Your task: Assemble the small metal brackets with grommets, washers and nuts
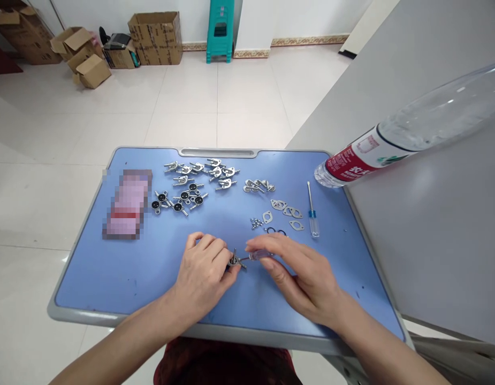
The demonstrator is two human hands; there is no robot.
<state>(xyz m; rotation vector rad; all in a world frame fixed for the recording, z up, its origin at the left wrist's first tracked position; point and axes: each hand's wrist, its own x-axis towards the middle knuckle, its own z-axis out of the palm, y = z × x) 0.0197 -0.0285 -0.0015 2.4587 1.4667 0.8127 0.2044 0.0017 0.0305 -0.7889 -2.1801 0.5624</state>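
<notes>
My left hand (205,267) is closed on a small metal fitting (234,261), holding it down near the table's front. Much of the fitting is hidden by the fingers. In my right hand (299,270) is a screwdriver (260,255) with a clear purplish handle, lying almost level, its tip pointing left at the fitting. Just beyond my right hand lie small screws (256,223), black rubber rings (271,230) and flat oval metal plates (297,225). A second screwdriver (313,222), with a clear and blue handle, lies to the right.
Several metal brackets (225,184), fittings with black discs (177,207) and small metal levers (259,185) lie across the blue table (159,283). A pixelated flat object (129,203) is at left. A water bottle (371,155) stands at right. Cardboard boxes (157,40) and a green stool (220,32) are beyond.
</notes>
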